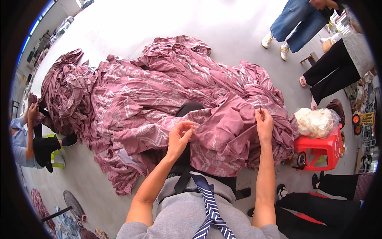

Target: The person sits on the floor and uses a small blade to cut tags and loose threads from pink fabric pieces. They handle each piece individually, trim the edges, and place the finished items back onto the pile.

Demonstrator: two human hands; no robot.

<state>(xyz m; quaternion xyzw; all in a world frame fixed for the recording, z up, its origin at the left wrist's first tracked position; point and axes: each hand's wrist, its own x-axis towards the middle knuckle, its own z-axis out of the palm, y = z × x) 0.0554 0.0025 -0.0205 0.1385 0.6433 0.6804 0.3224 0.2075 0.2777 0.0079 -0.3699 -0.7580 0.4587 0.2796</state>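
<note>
A large heap of dusty-pink fabric [139, 91] with a white pattern spreads before me and over my lap. My left hand [180, 137] is closed in a pinch at the edge of a fold of this fabric. To the right, my right hand [264, 121] is also pinched, raised over the cloth. A thin dark tip [260, 106] sticks up from its fingers; the kind of thing is too small to tell. Between my hands a smoother piece of the pink fabric hangs down toward my knees.
At my right stands a red plastic stool [318, 149] with a clear bag of cream-coloured material [316, 121] on it. A person at the far left handles the heap's end. Others stand at the far right; more legs show at the lower right. A striped tie [209, 203] hangs over my shirt.
</note>
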